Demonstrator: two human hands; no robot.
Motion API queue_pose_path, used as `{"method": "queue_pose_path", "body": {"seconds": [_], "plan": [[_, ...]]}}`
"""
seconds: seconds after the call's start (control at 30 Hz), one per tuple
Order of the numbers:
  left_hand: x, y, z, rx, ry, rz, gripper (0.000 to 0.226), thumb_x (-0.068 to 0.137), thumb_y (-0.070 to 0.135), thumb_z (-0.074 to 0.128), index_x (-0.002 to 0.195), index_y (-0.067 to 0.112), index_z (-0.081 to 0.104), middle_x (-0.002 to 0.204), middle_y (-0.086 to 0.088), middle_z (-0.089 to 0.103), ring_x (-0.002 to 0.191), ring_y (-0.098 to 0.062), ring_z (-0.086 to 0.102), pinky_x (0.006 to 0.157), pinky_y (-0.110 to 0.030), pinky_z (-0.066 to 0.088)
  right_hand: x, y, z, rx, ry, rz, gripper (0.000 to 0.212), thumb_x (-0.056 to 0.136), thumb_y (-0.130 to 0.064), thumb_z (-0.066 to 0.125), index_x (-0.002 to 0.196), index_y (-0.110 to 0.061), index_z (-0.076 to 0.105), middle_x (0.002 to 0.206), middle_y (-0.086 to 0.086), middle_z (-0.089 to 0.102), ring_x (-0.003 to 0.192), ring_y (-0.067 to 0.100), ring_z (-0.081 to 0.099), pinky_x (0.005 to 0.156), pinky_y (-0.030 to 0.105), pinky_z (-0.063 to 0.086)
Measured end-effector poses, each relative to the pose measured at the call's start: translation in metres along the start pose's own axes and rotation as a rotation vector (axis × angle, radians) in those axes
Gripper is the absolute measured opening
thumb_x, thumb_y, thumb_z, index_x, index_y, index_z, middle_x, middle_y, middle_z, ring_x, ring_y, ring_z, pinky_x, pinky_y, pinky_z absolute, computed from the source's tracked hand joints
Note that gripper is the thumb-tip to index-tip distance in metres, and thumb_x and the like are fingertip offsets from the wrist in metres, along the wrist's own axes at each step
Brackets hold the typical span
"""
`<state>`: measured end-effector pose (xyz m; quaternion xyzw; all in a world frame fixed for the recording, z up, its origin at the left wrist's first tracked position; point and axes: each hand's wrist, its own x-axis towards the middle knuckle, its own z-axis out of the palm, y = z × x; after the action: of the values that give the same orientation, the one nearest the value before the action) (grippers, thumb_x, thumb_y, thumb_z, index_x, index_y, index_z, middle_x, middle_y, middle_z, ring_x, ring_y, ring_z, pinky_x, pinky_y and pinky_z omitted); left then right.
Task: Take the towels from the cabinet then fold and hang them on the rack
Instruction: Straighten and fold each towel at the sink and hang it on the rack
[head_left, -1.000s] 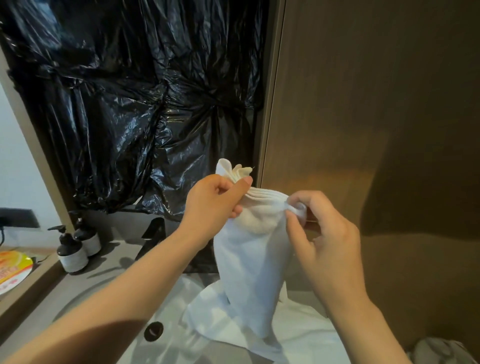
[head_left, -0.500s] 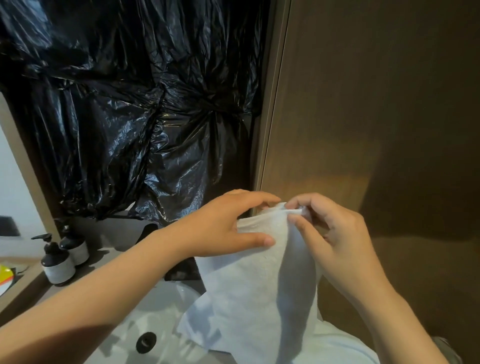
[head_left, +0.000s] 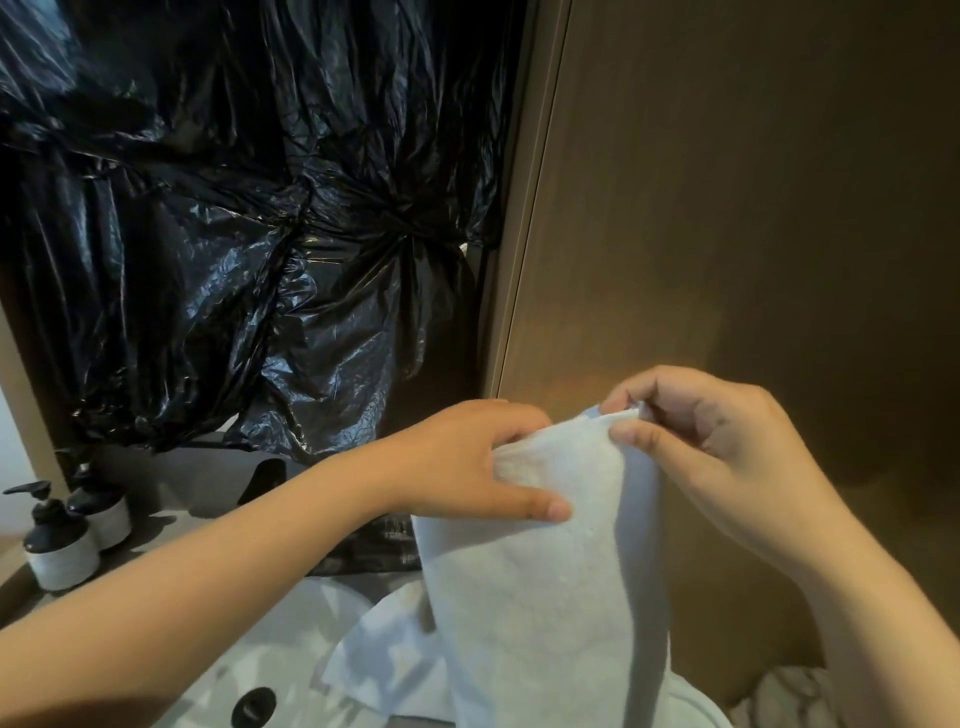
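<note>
Below left grip (head_left: 467, 462) and right grip (head_left: 717, 452), both pinching its top edge, towel (head_left: 545, 597) hangs; folding apparently begun, racking outstanding.

The light is dim and warm. Small glints shine on the black plastic (head_left: 249, 291), a soft orange patch lies on the brown panel (head_left: 727, 234), and the towel (head_left: 545, 597) looks bluish.

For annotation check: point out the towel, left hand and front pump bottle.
towel (head_left: 540, 597), head view, hanging front face
left hand (head_left: 467, 462), head view, back of hand
front pump bottle (head_left: 61, 558), head view, white body
</note>
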<state>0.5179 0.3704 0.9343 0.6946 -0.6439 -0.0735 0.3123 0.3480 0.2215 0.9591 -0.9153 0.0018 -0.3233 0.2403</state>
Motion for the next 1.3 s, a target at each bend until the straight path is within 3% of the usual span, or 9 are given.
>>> {"method": "queue_pose_path", "body": {"seconds": [0.13, 0.3, 0.47, 0.6, 0.8, 1.07, 1.13, 1.3], "plan": [[-0.011, -0.004, 0.001, 0.136, 0.091, 0.024, 0.035, 0.08, 0.052, 0.071, 0.091, 0.023, 0.055, 0.085, 0.012, 0.052, 0.085, -0.004, 0.047, 0.073, -0.018, 0.04, -0.002, 0.002, -0.011, -0.02, 0.079, 0.029, 0.007, 0.083, -0.034, 0.067, 0.09, -0.036, 0.066, 0.087, -0.017, 0.069, 0.085, 0.003, 0.068, 0.069, 0.013, 0.054], [-0.025, -0.011, -0.006, 0.079, 0.144, 0.028, 0.03, 0.081, 0.048, 0.072, 0.103, 0.034, 0.056, 0.094, 0.019, 0.059, 0.089, 0.0, 0.056, 0.071, -0.016, 0.045, -0.001, 0.002, -0.016, 0.002, 0.141, 0.049, 0.008, 0.082, -0.032, 0.069, 0.088, -0.036, 0.067, 0.088, -0.019, 0.07, 0.086, 0.002, 0.069, 0.065, 0.01, 0.053], [-0.031, -0.019, -0.014, 0.037, 0.245, 0.045, 0.046, 0.071, 0.056, 0.071, 0.105, 0.042, 0.043, 0.087, 0.011, 0.058, 0.072, -0.011, 0.055, 0.06, -0.024, 0.043, 0.002, 0.001, -0.017, -0.037, 0.099, 0.052, 0.008, 0.083, -0.029, 0.07, 0.089, -0.034, 0.068, 0.087, -0.018, 0.07, 0.087, 0.003, 0.068, 0.069, 0.012, 0.054], [-0.027, -0.021, -0.029, 0.106, 0.354, 0.164, 0.026, 0.077, 0.049, 0.066, 0.09, 0.031, 0.053, 0.086, 0.013, 0.056, 0.074, -0.008, 0.053, 0.062, -0.022, 0.042, -0.001, -0.002, -0.021, -0.045, 0.017, 0.069, 0.01, 0.082, -0.027, 0.07, 0.089, -0.033, 0.074, 0.087, -0.02, 0.071, 0.086, 0.002, 0.069, 0.067, 0.018, 0.058], [-0.022, -0.028, -0.045, 0.04, 0.36, 0.126, 0.019, 0.079, 0.033, 0.076, 0.082, 0.023, 0.06, 0.08, 0.009, 0.061, 0.073, -0.011, 0.056, 0.063, -0.02, 0.043, -0.004, -0.008, -0.014, -0.097, -0.054, 0.095, 0.008, 0.079, -0.036, 0.067, 0.084, -0.035, 0.073, 0.083, -0.024, 0.069, 0.082, 0.001, 0.068, 0.062, 0.013, 0.054], [-0.011, -0.031, -0.07, -0.163, 0.375, 0.101, 0.023, 0.073, 0.039, 0.077, 0.09, 0.032, 0.064, 0.074, 0.004, 0.069, 0.065, -0.005, 0.063, 0.064, -0.015, 0.048, 0.01, -0.015, -0.015, -0.131, 0.226, 0.162, 0.015, 0.089, -0.031, 0.065, 0.075, -0.032, 0.063, 0.078, -0.012, 0.065, 0.079, 0.009, 0.065, 0.056, 0.014, 0.05], [-0.003, -0.032, -0.07, -0.189, 0.355, 0.095, 0.02, 0.071, 0.043, 0.077, 0.08, 0.028, 0.069, 0.072, 0.006, 0.07, 0.064, -0.005, 0.065, 0.059, -0.015, 0.049, 0.007, -0.016, -0.016, -0.122, 0.265, 0.181, 0.015, 0.09, -0.029, 0.065, 0.076, -0.033, 0.062, 0.077, -0.01, 0.065, 0.078, 0.011, 0.064, 0.057, 0.016, 0.053], [0.012, -0.025, -0.066, -0.202, 0.345, 0.14, 0.04, 0.06, 0.054, 0.074, 0.066, 0.016, 0.066, 0.063, 0.002, 0.064, 0.053, -0.001, 0.053, 0.05, -0.011, 0.039, -0.007, -0.024, -0.029, -0.18, 0.278, 0.193, 0.015, 0.09, -0.03, 0.064, 0.075, -0.031, 0.063, 0.075, -0.01, 0.064, 0.076, 0.009, 0.065, 0.061, 0.01, 0.05]]}}
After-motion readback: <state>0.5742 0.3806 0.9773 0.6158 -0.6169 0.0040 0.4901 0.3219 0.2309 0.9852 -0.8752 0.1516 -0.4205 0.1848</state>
